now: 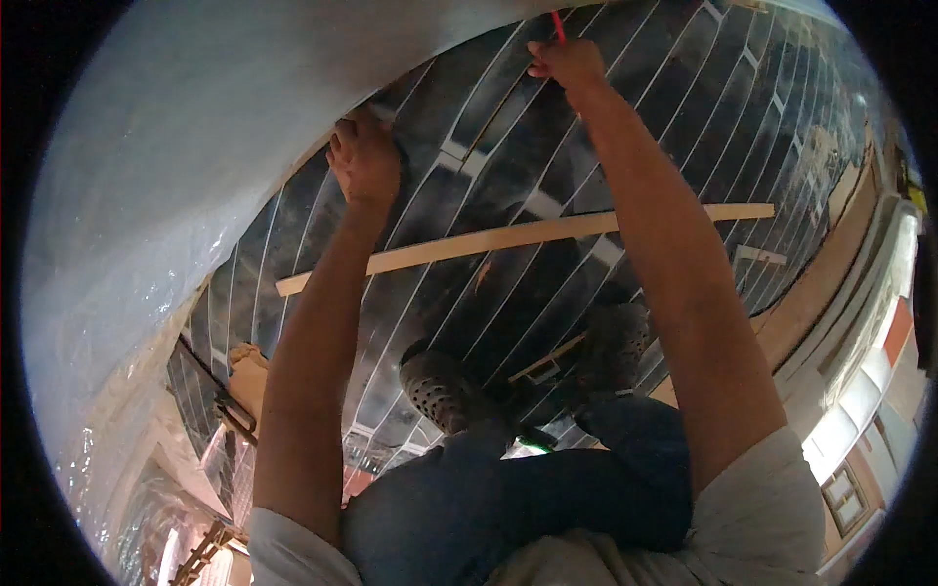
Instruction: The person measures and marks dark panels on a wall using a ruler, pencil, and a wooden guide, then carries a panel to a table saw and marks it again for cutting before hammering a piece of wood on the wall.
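My right hand (pixel 572 66) reaches far ahead, its fingers pinched by a thin red stick (pixel 558 25) that looks like a pencil; the stick's far end passes out of view. Further left, my left hand (pixel 366 158) has its fingers curled at the edge of a large pale sheet (pixel 225 88). Whatever those fingers hold, if anything, is hidden. Beneath both arms a long, narrow wooden strip (pixel 498 239) lies across the dark floor covering (pixel 430 293), which is marked with white lines.
My perforated shoes (pixel 440 391) stand on the floor behind the strip. Shiny clear plastic (pixel 127 391) hangs at the left. Long boards and panels (pixel 831 283) lie along the right side. A short light strip (pixel 547 358) is between my feet. A tan object (pixel 248 373) sits at lower left.
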The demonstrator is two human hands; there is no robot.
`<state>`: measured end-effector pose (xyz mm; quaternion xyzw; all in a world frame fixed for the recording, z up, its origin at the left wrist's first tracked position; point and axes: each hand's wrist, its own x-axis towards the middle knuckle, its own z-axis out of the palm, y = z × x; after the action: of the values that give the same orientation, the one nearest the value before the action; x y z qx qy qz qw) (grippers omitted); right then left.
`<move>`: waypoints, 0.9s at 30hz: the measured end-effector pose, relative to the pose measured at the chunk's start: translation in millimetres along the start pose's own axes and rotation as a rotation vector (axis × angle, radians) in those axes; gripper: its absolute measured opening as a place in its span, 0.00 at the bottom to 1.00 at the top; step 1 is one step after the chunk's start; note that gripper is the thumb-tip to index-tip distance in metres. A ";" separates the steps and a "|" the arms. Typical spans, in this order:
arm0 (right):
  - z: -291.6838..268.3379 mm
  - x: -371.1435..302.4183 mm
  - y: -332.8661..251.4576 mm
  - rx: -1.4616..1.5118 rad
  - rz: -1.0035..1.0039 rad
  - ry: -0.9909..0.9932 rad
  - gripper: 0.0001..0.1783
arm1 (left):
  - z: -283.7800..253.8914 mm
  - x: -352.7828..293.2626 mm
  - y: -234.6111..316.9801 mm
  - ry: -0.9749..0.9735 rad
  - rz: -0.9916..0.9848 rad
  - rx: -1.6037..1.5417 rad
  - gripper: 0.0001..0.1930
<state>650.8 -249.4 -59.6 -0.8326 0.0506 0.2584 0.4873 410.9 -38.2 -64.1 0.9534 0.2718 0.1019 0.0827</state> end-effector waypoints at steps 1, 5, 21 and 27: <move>2.3 1.6 0.3 -0.001 -0.001 -0.002 0.15 | -0.9 0.1 -2.8 -0.027 -0.024 0.009 0.21; -5.6 19.1 19.6 0.051 -0.139 -0.036 0.17 | 0.6 2.0 5.9 -0.001 0.012 -0.061 0.25; -16.8 27.8 -6.7 -0.157 -0.026 -0.286 0.18 | -3.7 3.7 6.8 0.035 0.011 -0.031 0.36; -9.1 14.4 -20.2 -0.200 0.097 -0.287 0.20 | -4.4 0.0 -2.3 0.075 0.035 -0.028 0.35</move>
<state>673.5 -244.0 -47.1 -0.8282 -0.0051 0.4014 0.3911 408.7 -35.9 -60.3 0.9523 0.2563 0.1426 0.0840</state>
